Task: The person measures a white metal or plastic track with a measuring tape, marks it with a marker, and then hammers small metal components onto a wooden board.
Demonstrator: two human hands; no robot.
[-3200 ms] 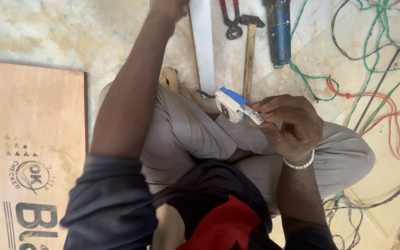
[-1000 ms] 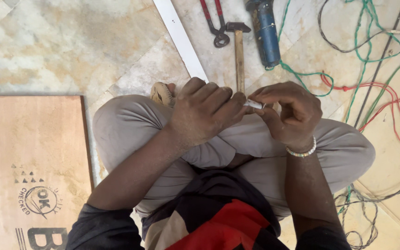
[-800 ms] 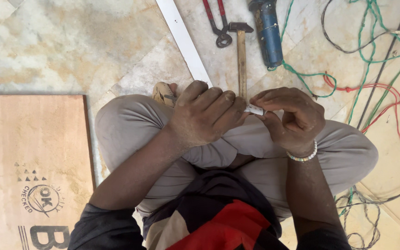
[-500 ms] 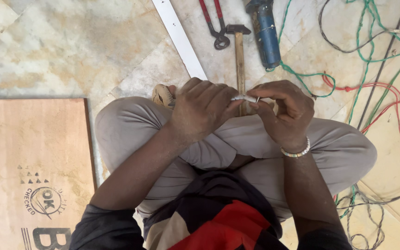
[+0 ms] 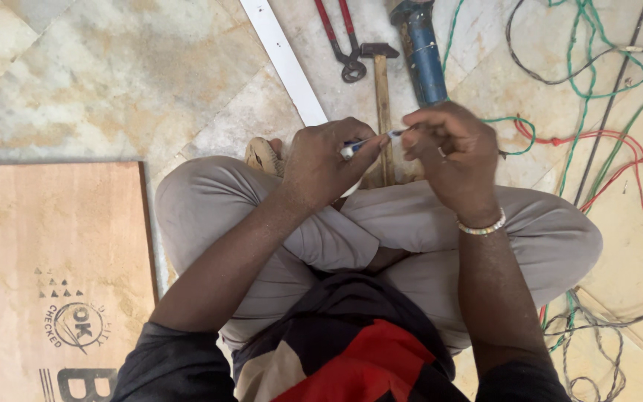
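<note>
While seated cross-legged on the marble floor (image 5: 113,82), the person pinches a thin white-and-blue strip (image 5: 370,141) between both hands.
Left hand (image 5: 329,160) fingers clamp its blue-tipped end; right hand (image 5: 452,152) fingers clamp the other, at 3 o'clock. Most of the strip is hidden. At 12 o'clock lie a wooden-handled hammer (image 5: 379,82), red-handled pliers (image 5: 340,37) and a blue power tool (image 5: 420,52), cut off; bare floor at 10 o'clock.

Most of the small white-and-blue tool (image 5: 359,145) sits buried inside the left hand (image 5: 329,160), and its thin tip vanishes under the right hand (image 5: 448,152) fingers. The hammer (image 5: 381,82) handle runs out of sight behind both hands. The picture's top edge cuts off the red-handled pliers (image 5: 340,37) and blue power tool (image 5: 420,45).
</note>
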